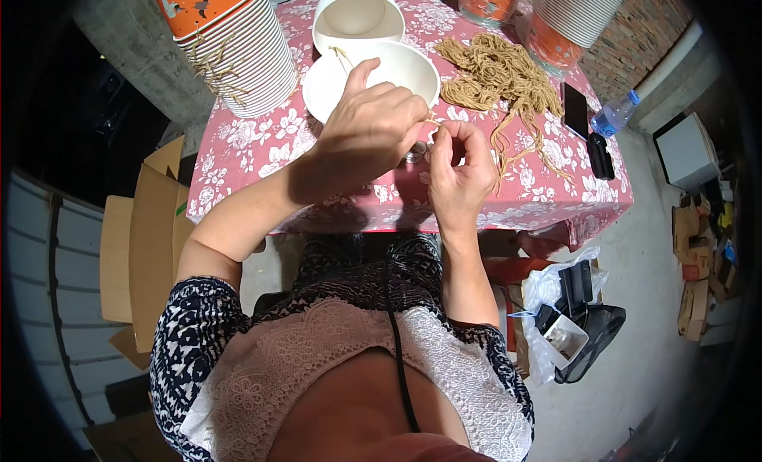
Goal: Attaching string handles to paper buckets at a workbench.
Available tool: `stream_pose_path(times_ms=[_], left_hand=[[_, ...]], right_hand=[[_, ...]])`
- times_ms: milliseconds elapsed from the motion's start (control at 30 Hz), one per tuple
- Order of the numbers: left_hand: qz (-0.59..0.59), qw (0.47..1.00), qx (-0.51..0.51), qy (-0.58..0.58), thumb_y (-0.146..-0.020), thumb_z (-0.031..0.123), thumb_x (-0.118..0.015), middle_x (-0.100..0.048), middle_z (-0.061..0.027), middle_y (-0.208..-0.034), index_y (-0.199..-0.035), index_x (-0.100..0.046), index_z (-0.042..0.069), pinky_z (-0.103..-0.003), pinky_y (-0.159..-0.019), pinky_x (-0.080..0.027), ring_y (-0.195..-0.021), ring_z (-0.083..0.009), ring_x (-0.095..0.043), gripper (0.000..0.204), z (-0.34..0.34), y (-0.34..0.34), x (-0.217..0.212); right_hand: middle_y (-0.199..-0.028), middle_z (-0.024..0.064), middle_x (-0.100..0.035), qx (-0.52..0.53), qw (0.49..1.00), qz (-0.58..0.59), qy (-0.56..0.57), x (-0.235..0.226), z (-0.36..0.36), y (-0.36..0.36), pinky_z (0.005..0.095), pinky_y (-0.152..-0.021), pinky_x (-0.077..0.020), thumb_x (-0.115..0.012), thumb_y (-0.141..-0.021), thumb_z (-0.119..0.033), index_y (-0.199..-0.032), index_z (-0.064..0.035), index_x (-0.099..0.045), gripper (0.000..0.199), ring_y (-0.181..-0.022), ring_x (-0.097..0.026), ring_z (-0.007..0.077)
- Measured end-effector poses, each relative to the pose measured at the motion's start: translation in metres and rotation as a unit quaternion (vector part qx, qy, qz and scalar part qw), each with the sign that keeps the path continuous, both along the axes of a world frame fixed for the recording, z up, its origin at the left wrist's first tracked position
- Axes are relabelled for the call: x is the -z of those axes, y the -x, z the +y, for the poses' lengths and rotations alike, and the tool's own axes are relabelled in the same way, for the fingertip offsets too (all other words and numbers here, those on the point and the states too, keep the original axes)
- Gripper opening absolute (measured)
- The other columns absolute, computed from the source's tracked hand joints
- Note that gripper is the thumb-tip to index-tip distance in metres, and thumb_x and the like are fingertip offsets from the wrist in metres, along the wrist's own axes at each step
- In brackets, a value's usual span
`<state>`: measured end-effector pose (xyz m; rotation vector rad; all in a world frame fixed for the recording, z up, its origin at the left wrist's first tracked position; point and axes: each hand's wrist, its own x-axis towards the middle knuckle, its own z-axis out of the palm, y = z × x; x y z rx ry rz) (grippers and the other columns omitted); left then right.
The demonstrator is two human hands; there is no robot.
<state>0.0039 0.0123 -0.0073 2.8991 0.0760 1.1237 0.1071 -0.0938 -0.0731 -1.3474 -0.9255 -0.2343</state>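
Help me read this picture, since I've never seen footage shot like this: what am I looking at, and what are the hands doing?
No machine here: a person wears a wide fisheye camera on the head, looking down, so edges bend. The forearms rising from below are their own. Left hand and right hand meet over a pink flowered tablecloth, pinching a thin tan string between the fingertips. Behind them lie white paper bowls, a heap of tan string pieces, stacked orange and white paper bowls, a black phone and a clear plastic bottle.
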Motion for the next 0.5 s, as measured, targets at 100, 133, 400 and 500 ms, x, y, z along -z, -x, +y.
stream_pose_path(times_ms=[100, 133, 400, 500], left_hand=[[-0.014, 0.999, 0.029, -0.020, -0.081, 0.010, -0.068, -0.059, -0.0063, -0.072, -0.082, -0.061, 0.006, -0.058, -0.105, -0.034, -0.074, -0.0234, -0.063, 0.009, 0.003, 0.000, 0.001], [-0.011, 0.999, 0.035, -0.025, -0.080, 0.007, -0.066, -0.058, -0.0060, -0.071, -0.081, -0.059, 0.006, -0.058, -0.106, -0.033, -0.073, -0.0232, -0.062, 0.007, 0.005, 0.001, 0.001], [0.039, 0.995, 0.094, -0.007, -0.078, 0.005, -0.059, -0.053, -0.0063, -0.066, -0.077, -0.056, 0.006, -0.062, -0.112, -0.025, -0.068, -0.0235, -0.059, 0.003, 0.016, 0.010, -0.008], [0.049, 0.994, 0.098, -0.002, -0.079, 0.005, -0.058, -0.053, -0.0064, -0.066, -0.077, -0.056, 0.005, -0.063, -0.113, -0.023, -0.068, -0.0235, -0.060, 0.003, 0.014, 0.010, -0.010]], right_hand=[[-0.074, 0.0099, -0.060, -0.012, 1.000, 0.023, 0.004, 0.003, 0.000, -0.002, 0.0320, -0.056, -0.0457, -0.066, -0.082, 0.004, -0.087, 0.0016, -0.060, 0.008, -0.062, -0.056, 0.0191], [-0.074, 0.0099, -0.060, -0.013, 1.000, 0.023, 0.004, 0.002, -0.001, -0.003, 0.0320, -0.056, -0.0457, -0.066, -0.082, 0.004, -0.087, 0.0016, -0.060, 0.008, -0.062, -0.056, 0.0191], [-0.072, 0.0122, -0.059, 0.082, 0.992, -0.095, 0.013, -0.001, 0.003, -0.005, 0.0376, -0.056, -0.0463, -0.068, -0.079, 0.003, -0.085, 0.0007, -0.058, 0.011, -0.060, -0.057, 0.0273], [-0.071, 0.0123, -0.059, 0.087, 0.991, -0.101, 0.005, -0.002, 0.004, -0.006, 0.0361, -0.056, -0.0461, -0.067, -0.081, 0.002, -0.085, 0.0006, -0.059, 0.009, -0.060, -0.057, 0.0246]])
